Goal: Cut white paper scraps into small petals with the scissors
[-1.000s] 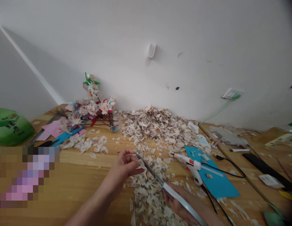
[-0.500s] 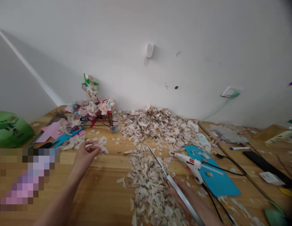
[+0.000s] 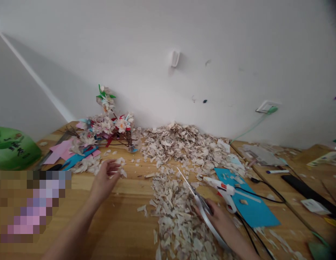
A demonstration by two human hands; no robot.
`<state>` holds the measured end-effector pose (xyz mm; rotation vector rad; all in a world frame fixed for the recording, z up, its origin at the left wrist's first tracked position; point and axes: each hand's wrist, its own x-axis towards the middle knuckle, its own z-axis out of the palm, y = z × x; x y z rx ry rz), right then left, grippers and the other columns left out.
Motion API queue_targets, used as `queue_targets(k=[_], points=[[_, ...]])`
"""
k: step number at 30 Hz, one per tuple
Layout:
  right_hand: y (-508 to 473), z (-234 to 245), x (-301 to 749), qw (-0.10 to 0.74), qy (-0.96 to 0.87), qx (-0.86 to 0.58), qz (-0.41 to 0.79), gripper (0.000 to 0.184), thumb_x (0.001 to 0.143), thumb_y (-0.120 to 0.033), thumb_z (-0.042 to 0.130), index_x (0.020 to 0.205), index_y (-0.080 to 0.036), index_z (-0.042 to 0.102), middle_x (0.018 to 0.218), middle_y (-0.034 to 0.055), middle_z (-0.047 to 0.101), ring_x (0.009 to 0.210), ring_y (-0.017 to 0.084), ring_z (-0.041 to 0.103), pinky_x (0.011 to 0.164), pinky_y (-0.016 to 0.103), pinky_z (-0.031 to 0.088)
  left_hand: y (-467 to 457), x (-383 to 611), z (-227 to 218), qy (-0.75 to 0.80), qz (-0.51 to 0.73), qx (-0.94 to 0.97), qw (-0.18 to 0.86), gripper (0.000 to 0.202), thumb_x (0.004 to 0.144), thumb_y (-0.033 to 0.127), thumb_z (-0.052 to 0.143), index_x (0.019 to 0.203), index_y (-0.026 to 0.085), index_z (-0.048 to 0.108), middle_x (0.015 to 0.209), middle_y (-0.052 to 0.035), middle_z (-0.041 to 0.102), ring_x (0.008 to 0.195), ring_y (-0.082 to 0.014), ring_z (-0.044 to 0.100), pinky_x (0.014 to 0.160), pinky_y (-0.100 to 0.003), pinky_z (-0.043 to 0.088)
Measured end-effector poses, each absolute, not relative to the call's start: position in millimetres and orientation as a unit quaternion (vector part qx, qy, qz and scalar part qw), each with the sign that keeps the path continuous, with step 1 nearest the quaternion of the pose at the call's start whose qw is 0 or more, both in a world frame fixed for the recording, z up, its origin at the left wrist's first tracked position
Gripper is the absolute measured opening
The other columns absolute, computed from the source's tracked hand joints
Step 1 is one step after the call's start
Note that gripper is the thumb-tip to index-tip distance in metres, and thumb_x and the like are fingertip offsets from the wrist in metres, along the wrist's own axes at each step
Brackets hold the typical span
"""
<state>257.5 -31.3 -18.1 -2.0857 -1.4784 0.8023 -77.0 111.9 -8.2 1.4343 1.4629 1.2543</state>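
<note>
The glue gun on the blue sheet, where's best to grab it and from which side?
Probably take the glue gun by its handle, the part angling down toward the camera, coming from the near side. The nozzle points left and the black cord trails right, so both ends are poor holds.

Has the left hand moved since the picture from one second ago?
Yes. The left hand has gone left, away from the scissors, and is now by the small pile of petal scraps near the paper flowers.
</note>
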Motion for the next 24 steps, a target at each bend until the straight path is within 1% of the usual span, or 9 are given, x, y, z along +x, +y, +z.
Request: queue_targets(k=[2,4,7,9,11,13,16,21,24], points=[[-26,-11,255,0.177,-0.539,-0.773,0.286,0.024,0.073,-0.039,0.046,0.085,-0.019,0.054,0.087,0.0111,0.067,0.085,0.028,0.061,0.072,0.035,0.044,106,-55,-4,0.523,0.461,0.574,0.428,0.045,0.059,0.03,0.063,0.099,0.019,0.043,0.08,-0.0017,0.061,0.066,-0.0147,0.059,0.067,-0.03,0.046],[-20,-3,250,0.108,-0.55,-0.783,0.267,0.022,0.072,-0.029,0.044,0.089,-0.018,0.052,0.092,0.0135,0.067,0.085,0.028,0.061,0.07,0.034,0.042,105,-35,-3,0.498,0.419,0.578,0.492,0.05,0.059,0.028,0.064,0.103,0.019,0.042,0.076,-0.0003,0.061,0.069,-0.0155,0.06,0.068,-0.03,0.046],[-8,6,245,0.007,-0.588,-0.783,0.202,0.018,0.07,-0.021,0.042,0.084,-0.017,0.052,0.086,0.0141,0.068,0.079,0.028,0.062,0.063,0.032,0.039,108,-11,-10,0.504,0.391,0.575,0.513,0.054,0.056,0.023,0.064,0.106,0.019,0.045,0.08,-0.0022,0.062,0.079,-0.0182,0.06,0.074,-0.032,0.044],[-1,9,245,-0.031,-0.608,-0.777,0.16,0.018,0.07,-0.02,0.042,0.084,-0.016,0.053,0.086,0.0153,0.068,0.078,0.029,0.061,0.059,0.031,0.035,109,0,-17,0.503,0.375,0.581,0.518,0.054,0.054,0.02,0.064,0.106,0.019,0.047,0.084,-0.0037,0.062,0.082,-0.0187,0.06,0.076,-0.032,0.043],[1,13,248,-0.048,-0.626,-0.764,0.145,0.022,0.067,-0.018,0.043,0.086,-0.015,0.054,0.089,0.0162,0.067,0.08,0.03,0.06,0.057,0.03,0.032,107,8,-21,0.488,0.341,0.594,0.541,0.054,0.054,0.018,0.064,0.106,0.018,0.049,0.083,-0.0044,0.064,0.078,-0.0184,0.06,0.074,-0.032,0.044],[-1,17,253,-0.049,-0.648,-0.744,0.156,0.026,0.063,-0.016,0.045,0.086,-0.015,0.055,0.089,0.0156,0.067,0.08,0.03,0.06,0.056,0.03,0.029,106,12,-21,0.465,0.296,0.607,0.573,0.054,0.056,0.018,0.063,0.108,0.016,0.048,0.08,-0.0055,0.065,0.07,-0.0183,0.062,0.067,-0.032,0.045],[-10,21,259,-0.027,-0.656,-0.733,0.178,0.021,0.062,-0.017,0.044,0.08,-0.017,0.054,0.085,0.0129,0.067,0.079,0.03,0.059,0.056,0.03,0.029,108,13,-16,0.445,0.257,0.622,0.59,0.051,0.059,0.021,0.06,0.109,0.015,0.047,0.079,-0.0064,0.066,0.063,-0.0171,0.061,0.061,-0.03,0.045],[-19,10,268,0.042,-0.582,-0.788,0.197,0.022,0.068,-0.02,0.042,0.087,-0.017,0.053,0.087,0.0123,0.066,0.082,0.03,0.059,0.063,0.033,0.036,118,31,-15,0.455,0.285,0.663,0.521,0.043,0.063,0.021,0.057,0.104,0.018,0.049,0.084,-0.0053,0.061,0.073,-0.0172,0.057,0.068,-0.029,0.042],[-20,2,272,0.107,-0.545,-0.802,0.219,0.028,0.071,-0.027,0.041,0.094,-0.017,0.052,0.092,0.0131,0.065,0.085,0.029,0.058,0.068,0.035,0.039,117,60,-22,0.434,0.285,0.695,0.497,0.046,0.061,0.018,0.058,0.107,0.023,0.05,0.089,-0.0042,0.061,0.083,-0.02,0.056,0.078,-0.032,0.04]])
